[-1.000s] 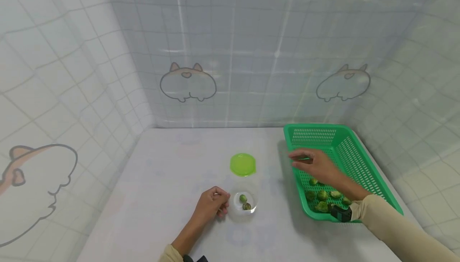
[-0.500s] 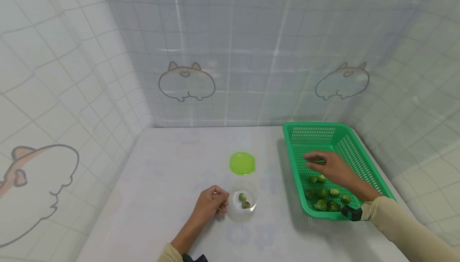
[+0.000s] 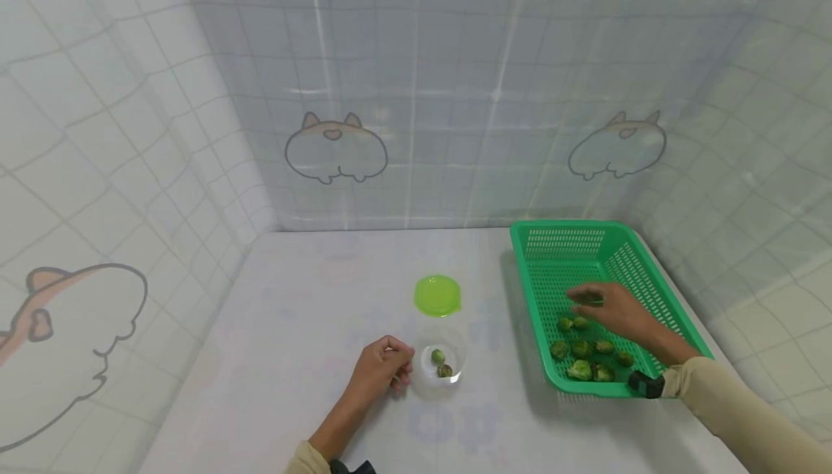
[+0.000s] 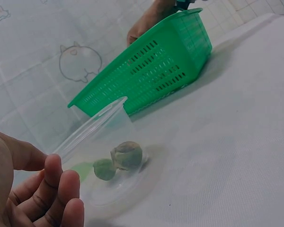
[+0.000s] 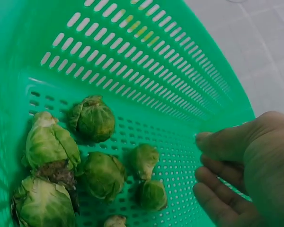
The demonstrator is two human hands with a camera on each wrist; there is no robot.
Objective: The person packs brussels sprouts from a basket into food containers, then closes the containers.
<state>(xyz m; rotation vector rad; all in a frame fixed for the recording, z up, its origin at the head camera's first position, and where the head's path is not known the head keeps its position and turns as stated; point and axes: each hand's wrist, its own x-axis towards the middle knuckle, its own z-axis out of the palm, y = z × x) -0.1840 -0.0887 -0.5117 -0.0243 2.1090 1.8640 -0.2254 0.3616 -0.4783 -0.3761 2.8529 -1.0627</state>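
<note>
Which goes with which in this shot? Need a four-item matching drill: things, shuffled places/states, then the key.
Things
1. left hand
2. right hand
3. clear tub
4. lid

Places or states
A. lime green, lying on the table
B. over the green basket, holding nothing
C. contains two Brussels sprouts
D. at the clear tub's rim

Pairs: 1-D, 2-B, 3-C, 4-A

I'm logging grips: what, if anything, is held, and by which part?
The left hand seems to pinch the cup by its rim; the right hand holds nothing.
</note>
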